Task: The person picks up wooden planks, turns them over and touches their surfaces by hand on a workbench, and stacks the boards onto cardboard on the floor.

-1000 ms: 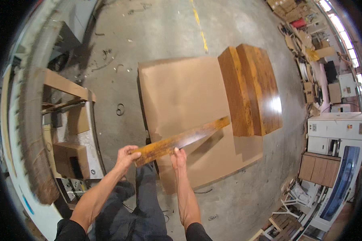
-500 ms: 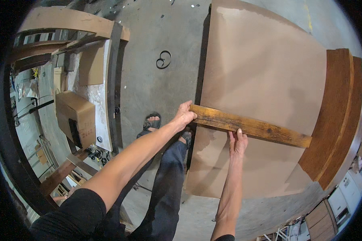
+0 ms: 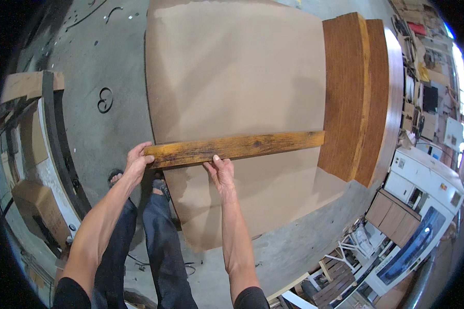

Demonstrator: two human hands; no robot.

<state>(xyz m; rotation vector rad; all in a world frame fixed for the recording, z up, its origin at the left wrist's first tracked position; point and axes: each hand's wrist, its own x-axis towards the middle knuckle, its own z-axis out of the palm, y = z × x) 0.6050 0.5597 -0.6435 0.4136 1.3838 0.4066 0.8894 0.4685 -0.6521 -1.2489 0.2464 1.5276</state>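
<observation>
A long wooden plank (image 3: 263,146) with dark grain is stretched left to right over a large sheet of brown paper or cardboard (image 3: 232,67). Around its left end my left hand (image 3: 139,159) is closed, the thumb on the upper face. My right hand (image 3: 221,171) grips the near edge partway along, thumb on top and fingers partly hidden beneath. The plank's far right end meets or overlaps the edge of darker brown wooden boards (image 3: 343,92); whether they touch I cannot tell.
A cardboard box (image 3: 40,210) sits on a bench at the left. Curled black strap (image 3: 105,100) lies on the concrete floor near my feet. Farther right stand a white machine (image 3: 412,226) and a brown cabinet (image 3: 392,216).
My view has swung to the right, so the plank and sheet appear farther left. Both hands keep hold of the plank at about the same places.
</observation>
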